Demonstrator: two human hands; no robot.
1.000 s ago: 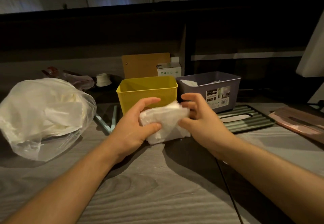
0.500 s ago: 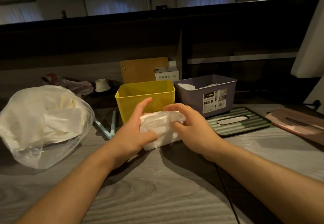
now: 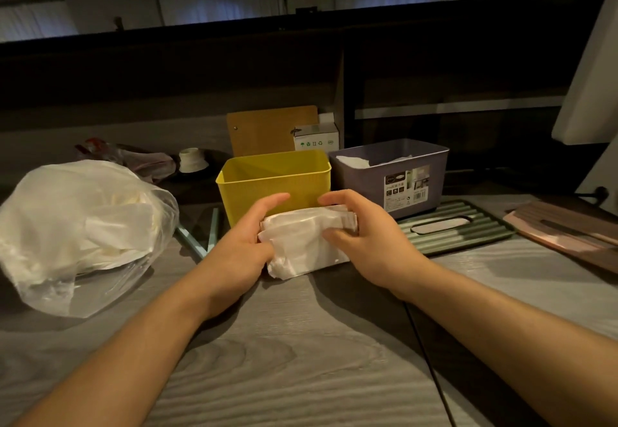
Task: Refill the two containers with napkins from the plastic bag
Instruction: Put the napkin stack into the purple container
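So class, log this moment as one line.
left hand + right hand: grip napkin stack | yellow container: empty | purple container: holds napkins

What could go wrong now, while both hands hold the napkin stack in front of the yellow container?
1. The napkin stack looks loose between the left hand and right hand; sheets may slip out.
2. The yellow container looks light; pushing napkins in might shove it back.
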